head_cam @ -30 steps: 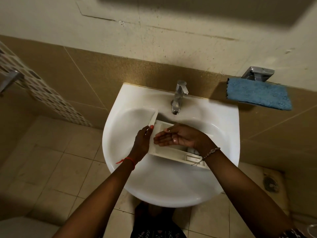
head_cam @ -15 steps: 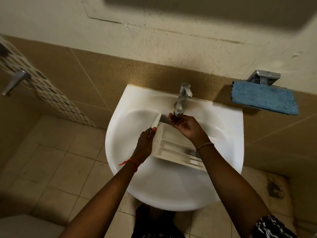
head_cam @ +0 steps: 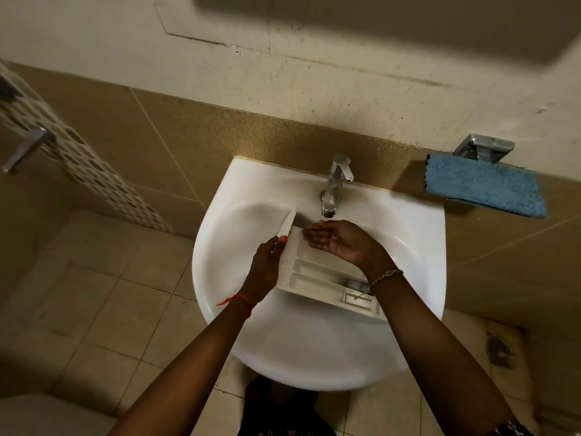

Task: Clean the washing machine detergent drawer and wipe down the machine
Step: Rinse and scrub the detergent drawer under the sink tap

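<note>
Left hand [head_cam: 267, 265]: closed on the front panel end of the detergent drawer [head_cam: 317, 278], thumb on top, holding it tilted in the centre of the frame.
Right hand [head_cam: 341, 243]: spread flat, palm up and wet-looking, holding nothing, cupped just under the tap spout and over the drawer's upper compartments.
Detergent drawer: white, compartments facing up, lying across the basin of the sink [head_cam: 418, 247], its far end hidden under the right wrist.
Tap [head_cam: 334, 187]: chrome, upper centre; I cannot tell whether water is flowing.
Blue cloth [head_cam: 484, 185]: draped over a wall holder at the upper right, well apart from the sink.
Risk: the drawer is held by one wet hand at one end only; it could slip and knock against the basin.
Risk: water striking the open palm or the tilted drawer may splash over the rim onto the floor tiles [head_cam: 94, 294].
</note>
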The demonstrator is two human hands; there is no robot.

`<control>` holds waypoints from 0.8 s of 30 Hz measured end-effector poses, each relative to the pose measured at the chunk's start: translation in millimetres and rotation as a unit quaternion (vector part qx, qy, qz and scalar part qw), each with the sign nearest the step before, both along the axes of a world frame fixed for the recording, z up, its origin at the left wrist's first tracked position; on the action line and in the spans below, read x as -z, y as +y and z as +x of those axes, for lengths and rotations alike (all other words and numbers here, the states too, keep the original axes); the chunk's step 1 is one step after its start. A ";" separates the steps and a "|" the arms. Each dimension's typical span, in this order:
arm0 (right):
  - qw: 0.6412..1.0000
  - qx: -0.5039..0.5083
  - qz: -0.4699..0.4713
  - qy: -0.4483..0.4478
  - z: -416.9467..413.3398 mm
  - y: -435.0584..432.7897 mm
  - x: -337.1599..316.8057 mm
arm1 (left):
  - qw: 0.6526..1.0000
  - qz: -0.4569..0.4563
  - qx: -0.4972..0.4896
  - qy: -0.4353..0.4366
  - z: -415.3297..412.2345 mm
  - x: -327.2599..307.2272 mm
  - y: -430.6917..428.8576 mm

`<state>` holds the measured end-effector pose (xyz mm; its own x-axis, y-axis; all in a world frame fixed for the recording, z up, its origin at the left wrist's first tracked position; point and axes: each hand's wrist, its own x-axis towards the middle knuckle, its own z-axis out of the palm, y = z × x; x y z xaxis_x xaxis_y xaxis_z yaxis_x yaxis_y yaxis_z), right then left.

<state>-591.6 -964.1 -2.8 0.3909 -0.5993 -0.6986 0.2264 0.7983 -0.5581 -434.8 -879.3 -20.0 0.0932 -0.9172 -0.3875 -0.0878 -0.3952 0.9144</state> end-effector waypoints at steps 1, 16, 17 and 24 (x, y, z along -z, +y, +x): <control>0.999 0.022 -0.020 0.029 -2.5 -0.1 2.1 | 1.000 -0.004 0.004 -0.005 0.3 -0.6 0.1; 0.743 -0.177 -0.395 0.509 -56.4 19.4 18.9 | 0.993 -0.055 0.068 -0.075 13.9 -2.2 20.8; 0.741 -0.177 -0.399 0.510 -57.1 20.1 15.6 | 0.994 -0.053 0.068 -0.060 17.2 -2.6 22.1; 0.749 -0.141 -0.444 0.471 -55.7 31.7 -17.9 | 0.998 -0.015 0.034 0.045 30.7 -11.3 14.4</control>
<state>-647.3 -932.4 15.2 0.1731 -0.9777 -0.1191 -0.7100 -0.0401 -0.7031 -404.1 -864.9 -8.7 -0.0042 -0.9316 -0.3635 -0.0298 -0.3632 0.9312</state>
